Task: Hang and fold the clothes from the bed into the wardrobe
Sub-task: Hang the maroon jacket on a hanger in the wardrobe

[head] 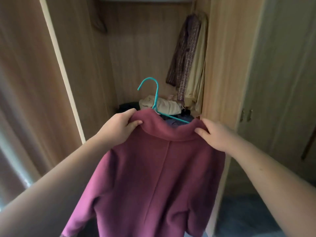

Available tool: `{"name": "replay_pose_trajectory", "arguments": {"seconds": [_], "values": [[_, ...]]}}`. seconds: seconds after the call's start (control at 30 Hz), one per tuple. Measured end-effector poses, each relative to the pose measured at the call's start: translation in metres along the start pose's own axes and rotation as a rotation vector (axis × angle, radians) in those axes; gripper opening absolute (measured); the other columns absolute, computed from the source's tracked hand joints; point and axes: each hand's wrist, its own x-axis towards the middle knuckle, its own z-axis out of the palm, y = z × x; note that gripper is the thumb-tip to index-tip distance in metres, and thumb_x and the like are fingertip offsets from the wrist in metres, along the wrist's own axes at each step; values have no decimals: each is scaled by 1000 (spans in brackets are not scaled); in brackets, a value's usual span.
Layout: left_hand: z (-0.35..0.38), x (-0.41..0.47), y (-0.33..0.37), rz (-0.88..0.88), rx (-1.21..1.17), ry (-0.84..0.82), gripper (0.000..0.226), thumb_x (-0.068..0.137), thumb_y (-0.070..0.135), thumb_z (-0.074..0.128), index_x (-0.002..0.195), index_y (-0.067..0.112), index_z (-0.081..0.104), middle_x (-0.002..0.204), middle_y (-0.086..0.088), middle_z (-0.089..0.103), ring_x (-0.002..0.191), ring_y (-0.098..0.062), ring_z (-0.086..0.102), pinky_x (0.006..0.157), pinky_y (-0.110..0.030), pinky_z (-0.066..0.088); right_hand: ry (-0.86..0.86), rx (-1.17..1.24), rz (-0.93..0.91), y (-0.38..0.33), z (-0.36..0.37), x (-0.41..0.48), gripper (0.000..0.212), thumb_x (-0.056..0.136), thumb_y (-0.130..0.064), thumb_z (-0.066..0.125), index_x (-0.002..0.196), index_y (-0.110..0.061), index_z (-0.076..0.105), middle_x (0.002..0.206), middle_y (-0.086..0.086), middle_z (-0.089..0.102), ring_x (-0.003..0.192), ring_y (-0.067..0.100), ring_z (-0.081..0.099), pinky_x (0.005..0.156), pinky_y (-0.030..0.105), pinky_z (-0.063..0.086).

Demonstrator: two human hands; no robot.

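Cloth of a thick, felted, wool-like kind makes up the mauve coat (162, 177). It hangs in the air before the open wardrobe (85, 57), its back and straight centre seam towards the camera. The left hand (119, 127) pinches the turned-down collar at one end and the right hand (213, 134) pinches the other, fingers curled into the fold.

I judge the coat soft and fairly heavy. It drapes in limp folds and its matte nap should not slip, so the collar and shoulders are the sensible places to hold.

A thin teal hanger (156, 94) rises from the neck — rigid, smooth, with a round hook. One sloping arm shows bare by the right hand, so that shoulder looks not yet seated.

Inside the pale wood-grain wardrobe, a patterned garment (186, 52) and a beige one (200, 65) hang at the right, above a pile of folded clothes (164, 104).
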Motion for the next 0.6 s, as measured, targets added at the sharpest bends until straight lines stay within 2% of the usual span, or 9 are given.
{"name": "replay_pose_trajectory", "arguments": {"seconds": [0.07,0.17,0.27,0.37,0.47,0.6], "values": [[5,6,-9,21,16,-29,20,97,34,58,89,17,50,72,8,56,67,-8,53,62,-29,39,28,-27,-83,-11,15,21,31,93,-55,43,99,-26,51,96,-1,65,91,28,64,76,45,51],[13,21,-18,66,32,-27,20,97,31,59,88,18,48,70,13,52,63,-12,47,59,-26,34,70,-64,-163,-24,27,53,19,94,-45,49,95,-26,47,95,0,65,91,31,63,70,42,48],[23,43,-36,40,-16,-26,20,97,31,59,91,13,51,72,6,56,68,-14,51,63,-29,39,188,-54,-209,-19,35,85,25,91,-49,44,95,-24,48,93,2,66,89,35,64,68,43,49],[37,74,-59,18,55,-72,18,97,37,57,92,24,46,74,11,54,70,-12,51,66,-31,39,257,-73,-258,0,39,126,38,86,-57,34,95,-23,48,92,3,67,87,37,65,67,46,51],[55,113,-89,-90,175,-115,18,97,46,55,96,33,43,77,11,53,77,-21,55,67,-33,39,299,-83,-214,36,38,170,33,89,-54,43,92,-21,49,88,4,65,84,37,64,66,45,51],[90,178,-104,-149,117,-39,32,97,44,56,112,17,57,99,-2,68,96,-27,63,78,-36,47,274,-126,-150,87,30,229,37,91,-59,42,87,-23,47,80,0,59,82,33,63,63,39,44]]}}
